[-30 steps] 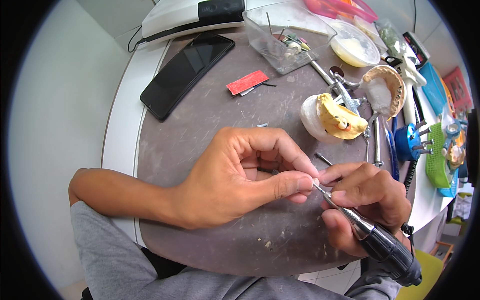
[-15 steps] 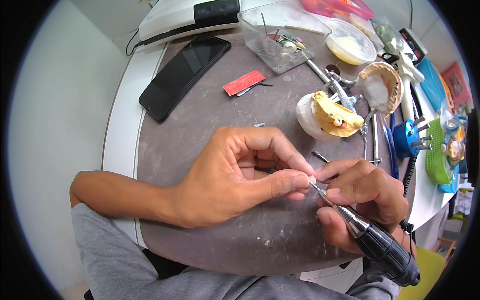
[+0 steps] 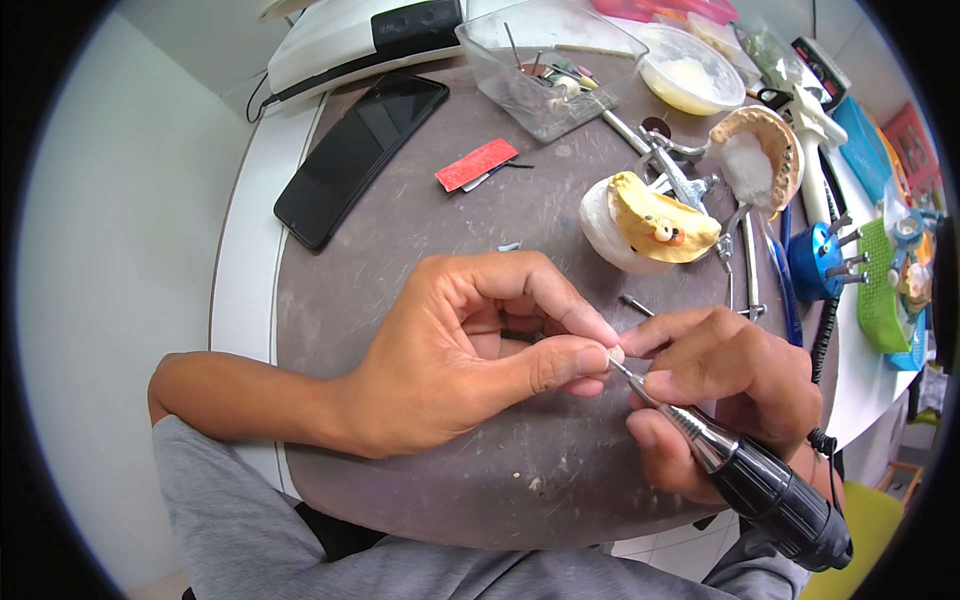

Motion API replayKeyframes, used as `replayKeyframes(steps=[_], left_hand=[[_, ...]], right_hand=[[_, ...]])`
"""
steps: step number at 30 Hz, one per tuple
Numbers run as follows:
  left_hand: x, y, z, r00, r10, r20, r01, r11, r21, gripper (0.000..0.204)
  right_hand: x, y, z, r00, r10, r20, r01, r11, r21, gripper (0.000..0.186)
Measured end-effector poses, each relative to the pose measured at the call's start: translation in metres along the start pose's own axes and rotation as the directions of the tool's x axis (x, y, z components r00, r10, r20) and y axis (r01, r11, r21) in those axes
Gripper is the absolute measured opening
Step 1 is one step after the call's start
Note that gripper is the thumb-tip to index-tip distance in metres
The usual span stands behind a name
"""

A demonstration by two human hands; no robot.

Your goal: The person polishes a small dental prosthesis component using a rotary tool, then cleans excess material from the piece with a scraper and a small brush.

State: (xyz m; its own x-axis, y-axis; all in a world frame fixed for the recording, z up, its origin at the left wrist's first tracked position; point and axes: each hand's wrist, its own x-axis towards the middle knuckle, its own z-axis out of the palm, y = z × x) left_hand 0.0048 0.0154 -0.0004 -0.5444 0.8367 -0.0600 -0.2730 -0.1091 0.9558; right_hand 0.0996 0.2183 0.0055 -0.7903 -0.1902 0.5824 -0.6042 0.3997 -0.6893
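Observation:
Between the thumb and forefinger of my left hand (image 3: 480, 355) is pinched a small pale dental crown (image 3: 616, 354), mostly covered by the fingertips. My right hand (image 3: 735, 390) is closed around a black and silver dental handpiece (image 3: 745, 472), gripped near its metal nose. The thin tip of the handpiece meets the crown. Just beyond my hands sits a yellow and white dental model (image 3: 655, 225) with a pale tooth on it. A plaster arch model (image 3: 757, 160) on a metal articulator (image 3: 685, 180) lies to its right.
A black phone (image 3: 360, 160) lies at the far left, with a red strip (image 3: 476, 165) beside it. Behind are a clear box (image 3: 550, 90) of burs and a round tub (image 3: 690, 70). A blue bur holder (image 3: 815, 262) and green basket (image 3: 882, 300) stand at the right.
The handpiece and right hand have tilted slightly, still against the crown in my left fingers. The whole view has shifted a little; the things on the table keep their places.

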Motion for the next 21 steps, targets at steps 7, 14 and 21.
replayKeyframes(steps=[7, 14, 21], left_hand=[[0.0002, -0.0006, 0.0016, 1.000, 0.014, -0.019, -0.014, 1.000, 0.007, 0.012], [0.0001, -0.0011, 0.0001, 1.000, 0.018, -0.006, -0.018, 1.000, 0.015, 0.012], [-0.0001, 0.0010, 0.0011, 1.000, -0.004, -0.011, 0.004, 1.000, -0.006, 0.011]], right_hand=[[-0.0019, -0.0006, -0.0003, 1.000, 0.009, -0.020, -0.010, 1.000, -0.015, 0.021], [-0.0011, 0.0013, -0.0005, 1.000, -0.009, -0.010, 0.008, 1.000, -0.022, 0.021], [-0.0019, 0.0009, -0.0021, 0.999, -0.032, -0.012, 0.032, 0.999, -0.021, 0.021]])
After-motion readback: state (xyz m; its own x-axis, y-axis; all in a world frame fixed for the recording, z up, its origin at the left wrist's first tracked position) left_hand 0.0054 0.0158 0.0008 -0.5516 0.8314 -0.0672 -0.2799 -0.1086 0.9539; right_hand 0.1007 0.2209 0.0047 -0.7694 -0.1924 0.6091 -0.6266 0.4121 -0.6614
